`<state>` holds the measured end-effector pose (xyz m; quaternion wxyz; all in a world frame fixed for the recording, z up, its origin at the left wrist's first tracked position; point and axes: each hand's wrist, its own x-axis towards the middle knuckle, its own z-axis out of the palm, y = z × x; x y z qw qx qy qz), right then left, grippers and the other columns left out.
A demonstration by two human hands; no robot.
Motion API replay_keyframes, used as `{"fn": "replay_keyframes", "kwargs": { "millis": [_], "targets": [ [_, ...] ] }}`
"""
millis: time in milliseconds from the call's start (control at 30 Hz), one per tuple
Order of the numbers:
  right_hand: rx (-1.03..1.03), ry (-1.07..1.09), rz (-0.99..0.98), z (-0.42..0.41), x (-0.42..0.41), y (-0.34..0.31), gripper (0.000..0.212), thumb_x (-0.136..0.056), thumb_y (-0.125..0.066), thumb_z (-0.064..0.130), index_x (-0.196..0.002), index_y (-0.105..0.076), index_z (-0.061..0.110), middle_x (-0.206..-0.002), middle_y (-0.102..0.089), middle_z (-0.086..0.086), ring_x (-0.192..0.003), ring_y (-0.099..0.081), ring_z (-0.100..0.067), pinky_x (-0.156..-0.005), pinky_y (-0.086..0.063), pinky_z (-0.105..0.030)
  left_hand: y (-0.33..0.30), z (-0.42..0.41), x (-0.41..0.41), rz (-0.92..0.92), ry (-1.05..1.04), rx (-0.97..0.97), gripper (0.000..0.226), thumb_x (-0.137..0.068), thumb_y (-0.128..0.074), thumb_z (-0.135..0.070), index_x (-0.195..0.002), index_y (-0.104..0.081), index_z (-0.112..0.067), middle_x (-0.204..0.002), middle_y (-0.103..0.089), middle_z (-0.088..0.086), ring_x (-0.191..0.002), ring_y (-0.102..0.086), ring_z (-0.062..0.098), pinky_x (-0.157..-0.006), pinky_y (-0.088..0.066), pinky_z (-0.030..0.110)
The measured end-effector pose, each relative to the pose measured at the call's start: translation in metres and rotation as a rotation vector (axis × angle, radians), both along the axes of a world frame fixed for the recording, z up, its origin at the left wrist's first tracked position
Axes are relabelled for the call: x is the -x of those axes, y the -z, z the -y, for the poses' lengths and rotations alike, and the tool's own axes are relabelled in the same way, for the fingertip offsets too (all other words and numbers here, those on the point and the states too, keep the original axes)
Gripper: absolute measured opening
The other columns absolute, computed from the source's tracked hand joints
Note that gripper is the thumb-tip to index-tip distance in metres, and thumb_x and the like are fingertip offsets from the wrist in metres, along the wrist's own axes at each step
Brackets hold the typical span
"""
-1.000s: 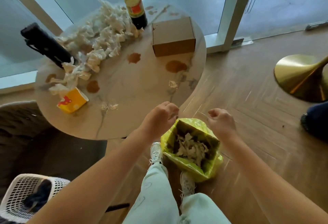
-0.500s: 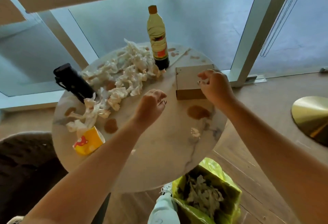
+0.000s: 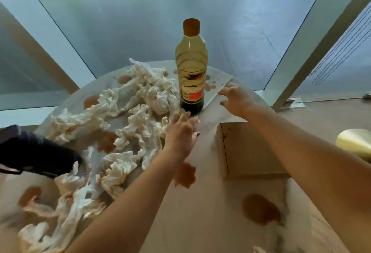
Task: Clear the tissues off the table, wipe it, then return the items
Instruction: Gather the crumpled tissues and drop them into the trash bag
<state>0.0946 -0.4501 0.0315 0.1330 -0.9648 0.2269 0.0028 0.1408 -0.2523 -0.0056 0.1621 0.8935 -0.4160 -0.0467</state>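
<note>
Reaching hands: both over the table [image 3: 200, 222].
Left hand [image 3: 180, 132]: fingers loose, at the edge of the tissues [image 3: 128, 128].
Right hand [image 3: 236, 100]: fingers spread, holding nothing, beside the bottle [image 3: 191, 68].
Box [image 3: 253, 150]: under the right arm.

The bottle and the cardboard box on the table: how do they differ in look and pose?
The bottle stands tall and upright, clear yellowish plastic with a label; the cardboard box lies low and flat, plain brown and opaque. The bottle is round, the cardboard box square-edged. Both rest on the table.
</note>
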Motion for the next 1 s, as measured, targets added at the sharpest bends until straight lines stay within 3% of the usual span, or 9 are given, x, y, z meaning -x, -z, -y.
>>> {"fn": "replay_keyframes", "kwargs": {
  "millis": [133,233,367,467,600,767,900,1000],
  "targets": [
    [-0.017,0.037,-0.124,0.017,-0.04,0.033,0.04,-0.091,-0.054,0.012,-0.13,-0.051,0.017,-0.136,-0.039,-0.011,-0.13,-0.032,-0.027,-0.107,-0.028,-0.036,0.016,0.011,-0.016,0.014,0.0,-0.014,0.039,-0.088,-0.058,-0.025,-0.126,-0.049,-0.026,-0.132,-0.037,0.002,-0.125,-0.027,0.026,-0.1,-0.027,0.04],
    [-0.047,0.032,-0.129,0.029,-0.056,0.049,0.032,-0.089,-0.052,0.002,-0.118,-0.058,0.015,-0.126,-0.039,-0.012,-0.123,-0.037,-0.03,-0.104,-0.035,-0.039,0.025,0.014,-0.022,0.022,0.032,-0.025,0.035,-0.089,-0.054,-0.019,-0.123,-0.052,-0.021,-0.125,-0.042,0.007,-0.12,-0.033,0.03,-0.096,-0.031,0.042],
    [-0.048,-0.017,-0.16,0.036,-0.065,0.051,0.026,-0.085,-0.049,-0.005,-0.101,-0.058,0.013,-0.12,-0.038,-0.014,-0.116,-0.039,-0.03,-0.096,-0.038,-0.039,0.034,0.016,-0.021,0.094,0.119,0.066,0.007,-0.078,-0.066,-0.009,-0.084,-0.064,-0.009,-0.092,-0.056,0.013,-0.082,-0.055,0.033,-0.073,-0.046,0.042],
    [-0.026,-0.065,-0.19,0.036,-0.064,0.049,0.022,-0.084,-0.049,-0.005,-0.094,-0.056,0.013,-0.12,-0.037,-0.014,-0.114,-0.039,-0.032,-0.094,-0.038,-0.04,0.036,0.019,-0.018,0.085,0.159,0.121,0.01,-0.072,-0.069,0.0,-0.072,-0.059,-0.003,-0.079,-0.055,0.017,-0.066,-0.052,0.032,-0.056,-0.046,0.038],
    [0.01,-0.137,-0.244,0.034,-0.056,0.047,0.024,-0.083,-0.045,-0.005,-0.096,-0.052,0.014,-0.118,-0.034,-0.013,-0.11,-0.039,-0.032,-0.094,-0.04,-0.046,0.033,0.019,-0.019,-0.022,0.159,0.119,0.015,-0.073,-0.055,0.016,-0.081,-0.059,0.004,-0.089,-0.053,0.023,-0.073,-0.048,0.033,-0.061,-0.049,0.046],
    [0.054,-0.214,-0.189,0.031,-0.038,0.038,0.034,-0.081,-0.043,-0.014,-0.098,-0.052,0.013,-0.128,-0.04,-0.01,-0.112,-0.042,-0.028,-0.093,-0.043,-0.045,0.034,0.01,-0.021,-0.037,0.193,0.174,0.021,-0.07,-0.059,0.021,-0.079,-0.06,0.002,-0.085,-0.053,0.017,-0.072,-0.049,0.031,-0.059,-0.05,0.045],
    [0.089,-0.232,-0.083,0.026,-0.017,0.021,0.032,-0.083,-0.042,-0.016,-0.1,-0.054,0.008,-0.113,-0.049,-0.009,-0.108,-0.046,-0.027,-0.086,-0.041,-0.034,0.025,-0.002,-0.01,-0.016,0.195,0.272,0.025,-0.074,-0.064,0.016,-0.089,-0.062,-0.004,-0.089,-0.052,0.008,-0.078,-0.052,0.024,-0.064,-0.051,0.041],
    [0.091,-0.266,0.007,0.021,0.005,0.006,0.028,-0.083,-0.044,-0.015,-0.094,-0.054,0.009,-0.102,-0.051,-0.009,-0.099,-0.049,-0.027,-0.083,-0.047,-0.041,0.011,-0.016,0.008,0.019,0.2,0.383,0.022,-0.076,-0.067,0.011,-0.093,-0.065,-0.002,-0.092,-0.058,0.011,-0.085,-0.059,0.026,-0.075,-0.054,0.037]
  ]
}}
